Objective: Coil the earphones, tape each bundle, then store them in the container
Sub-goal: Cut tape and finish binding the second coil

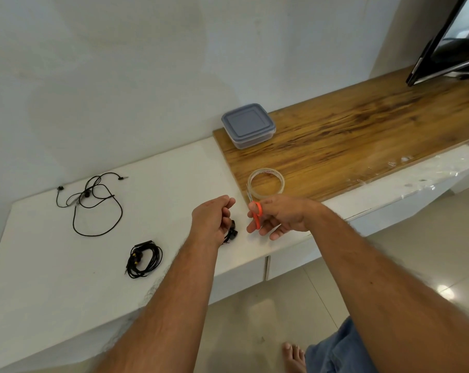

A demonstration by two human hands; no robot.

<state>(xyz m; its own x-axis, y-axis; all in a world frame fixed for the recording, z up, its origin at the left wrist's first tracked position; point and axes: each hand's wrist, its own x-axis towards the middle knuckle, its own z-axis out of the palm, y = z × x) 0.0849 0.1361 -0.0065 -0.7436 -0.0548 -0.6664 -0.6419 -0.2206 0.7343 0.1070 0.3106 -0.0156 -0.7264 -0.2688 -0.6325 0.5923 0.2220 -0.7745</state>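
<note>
The white counter (66, 278) crosses the frame from lower left to right; a wooden board (362, 130) covers its upper-right part. A lidded container (249, 125) sits on the board's left end, above centre. The left hand (211, 219) at centre has its fingers curled closed over a small black earphone bundle (232, 232). Just right of it, the right hand (279, 216) grips orange-handled scissors (257, 214), fingers partly extended. Loose earphones (93, 203) sprawl at left; coiled earphones (144, 261) lie below them. A clear tape roll (266, 183) rests on the board's front edge, above the right hand.
</note>
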